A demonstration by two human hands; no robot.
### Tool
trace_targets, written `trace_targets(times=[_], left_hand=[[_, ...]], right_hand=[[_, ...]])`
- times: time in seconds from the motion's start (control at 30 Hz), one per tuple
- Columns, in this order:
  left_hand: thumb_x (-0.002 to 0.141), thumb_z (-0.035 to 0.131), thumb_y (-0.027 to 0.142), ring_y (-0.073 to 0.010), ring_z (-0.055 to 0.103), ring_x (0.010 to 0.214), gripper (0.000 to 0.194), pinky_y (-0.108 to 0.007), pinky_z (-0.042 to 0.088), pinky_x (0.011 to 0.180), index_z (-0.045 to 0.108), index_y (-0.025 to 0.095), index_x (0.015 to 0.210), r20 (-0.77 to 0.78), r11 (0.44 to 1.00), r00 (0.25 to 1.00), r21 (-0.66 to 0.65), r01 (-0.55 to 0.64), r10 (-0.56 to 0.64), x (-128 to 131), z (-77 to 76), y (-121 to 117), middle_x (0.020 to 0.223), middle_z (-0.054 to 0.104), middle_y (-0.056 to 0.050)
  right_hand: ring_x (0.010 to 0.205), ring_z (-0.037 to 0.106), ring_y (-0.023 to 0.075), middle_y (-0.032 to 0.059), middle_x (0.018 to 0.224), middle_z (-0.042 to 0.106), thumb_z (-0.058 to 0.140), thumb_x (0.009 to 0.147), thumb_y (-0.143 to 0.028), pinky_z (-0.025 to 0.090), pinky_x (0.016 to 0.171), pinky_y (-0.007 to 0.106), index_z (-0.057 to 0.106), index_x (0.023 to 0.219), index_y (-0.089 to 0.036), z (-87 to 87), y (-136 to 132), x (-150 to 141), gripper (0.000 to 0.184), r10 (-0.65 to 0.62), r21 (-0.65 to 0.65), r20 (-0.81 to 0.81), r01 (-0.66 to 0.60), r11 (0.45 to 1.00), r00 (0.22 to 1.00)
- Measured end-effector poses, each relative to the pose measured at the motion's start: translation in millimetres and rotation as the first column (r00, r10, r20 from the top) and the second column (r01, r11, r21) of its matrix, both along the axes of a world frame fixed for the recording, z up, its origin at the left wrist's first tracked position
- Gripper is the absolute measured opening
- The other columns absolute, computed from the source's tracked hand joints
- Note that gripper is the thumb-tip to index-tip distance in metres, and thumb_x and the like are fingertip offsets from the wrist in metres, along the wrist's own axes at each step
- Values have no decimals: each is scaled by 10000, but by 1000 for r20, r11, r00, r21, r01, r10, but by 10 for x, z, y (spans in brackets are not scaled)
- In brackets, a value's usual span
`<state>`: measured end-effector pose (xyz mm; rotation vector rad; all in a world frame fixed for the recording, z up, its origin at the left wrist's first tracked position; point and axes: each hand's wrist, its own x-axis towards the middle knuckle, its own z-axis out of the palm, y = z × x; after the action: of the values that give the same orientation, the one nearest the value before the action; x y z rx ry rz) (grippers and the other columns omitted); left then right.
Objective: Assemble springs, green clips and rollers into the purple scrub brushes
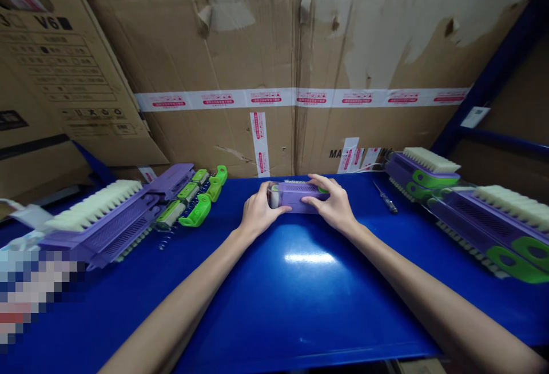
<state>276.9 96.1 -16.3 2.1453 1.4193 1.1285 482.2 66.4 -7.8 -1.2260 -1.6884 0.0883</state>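
A purple brush body (297, 196) with a green part at its right end rests on the blue table (300, 294) near the far edge. My left hand (259, 211) grips its left end, fingers curled around it. My right hand (332, 202) is wrapped over its right end, thumb on the near side. Both hands hold the same piece, close to the cardboard wall.
At the left lie stacked purple brushes with white bristles (96, 219) and several green handle parts (196, 198). A row of finished purple and green brushes (467, 208) runs along the right. A small screwdriver (386, 198) lies right of my hands. Cardboard boxes (274, 65) stand behind.
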Motion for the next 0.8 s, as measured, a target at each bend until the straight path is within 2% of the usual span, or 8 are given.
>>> trace_targets(times=[0.13, 0.27, 0.4, 0.57, 0.67, 0.8], left_hand=[[611, 791, 402, -247, 637, 945, 642, -341, 482, 803, 439, 214, 1113, 80, 988, 987, -67, 142, -137, 22, 61, -37, 1045, 651, -60], [625, 770, 329, -231, 593, 1045, 648, -344, 465, 886, 376, 193, 1122, 229, 923, 926, -176, 342, -299, 46, 112, -93, 1130, 599, -83], [653, 727, 289, -231, 551, 1125, 625, -373, 433, 963, 372, 186, 1157, 322, 869, 872, -213, 446, -369, 19, 100, -70, 1200, 557, -102], [697, 690, 255, -235, 520, 1170, 561, -413, 379, 1026, 388, 189, 1166, 366, 811, 834, -271, 519, -412, -57, 68, 24, 1240, 532, -115], [695, 693, 232, -237, 513, 1172, 589, -427, 363, 1036, 366, 191, 1183, 399, 799, 826, -290, 526, -398, -64, 72, 32, 1241, 521, -114], [694, 686, 211, -235, 498, 1169, 561, -418, 356, 1039, 369, 184, 1155, 424, 821, 823, -257, 510, -379, -21, 58, 8, 1222, 509, -111]], right_hand=[[1021, 628, 234, 56, 1063, 691, 747, 685, -326, 466, 932, 415, 573, 1198, -232, 67, 34, 87, 550, 161, -129, -187, -187, 974, 969], [1019, 637, 229, 66, 1045, 689, 763, 661, -313, 485, 913, 394, 541, 1234, -200, 115, 72, 165, 625, 246, -198, -265, -303, 932, 932], [1029, 635, 228, 69, 1044, 689, 769, 654, -299, 471, 937, 392, 547, 1229, -194, 119, 86, 184, 626, 238, -192, -258, -292, 937, 936], [1036, 633, 226, 66, 1052, 690, 767, 661, -297, 455, 964, 402, 553, 1225, -205, 116, 68, 152, 610, 229, -188, -251, -279, 942, 941], [1060, 624, 229, 68, 1071, 686, 765, 668, -303, 449, 975, 403, 553, 1230, -213, 112, 47, 132, 608, 209, -193, -252, -261, 946, 945], [1068, 622, 242, 72, 1074, 688, 764, 667, -323, 443, 984, 419, 565, 1220, -216, 91, 22, 114, 597, 183, -192, -272, -240, 952, 945]])
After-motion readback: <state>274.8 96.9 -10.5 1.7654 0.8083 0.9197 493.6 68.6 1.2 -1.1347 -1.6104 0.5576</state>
